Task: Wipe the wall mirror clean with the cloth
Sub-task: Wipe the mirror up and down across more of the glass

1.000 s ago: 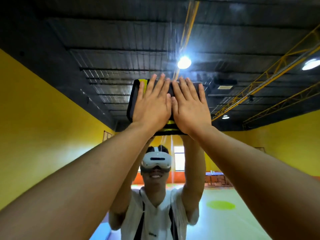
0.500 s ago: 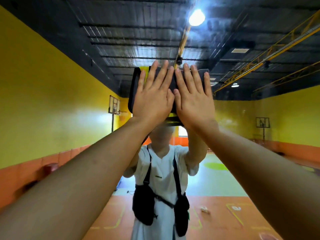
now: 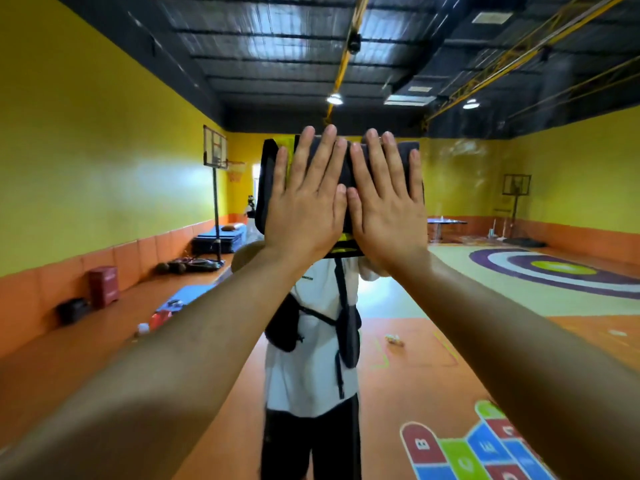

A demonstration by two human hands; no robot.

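A folded dark grey cloth [image 3: 268, 188] with a yellow edge lies flat against the wall mirror [image 3: 467, 188], which fills the whole view. My left hand [image 3: 304, 202] and my right hand [image 3: 384, 206] press on the cloth side by side, fingers straight and pointing up, thumbs touching. Both arms are stretched forward. Behind the cloth the glass reflects a person in a white shirt with black chest bags, the upper part hidden by the cloth and my hands.
The mirror reflects a yellow-walled gym with an orange floor. In the reflection stand a basketball hoop [image 3: 215, 157] at the left, a blue mat [image 3: 221, 237], a red box [image 3: 103, 285], and a second hoop [image 3: 516, 188] at the right.
Both hands and the cloth have slid down the mirror, and my view has tilted down with them: less ceiling shows, more floor and reflected body.
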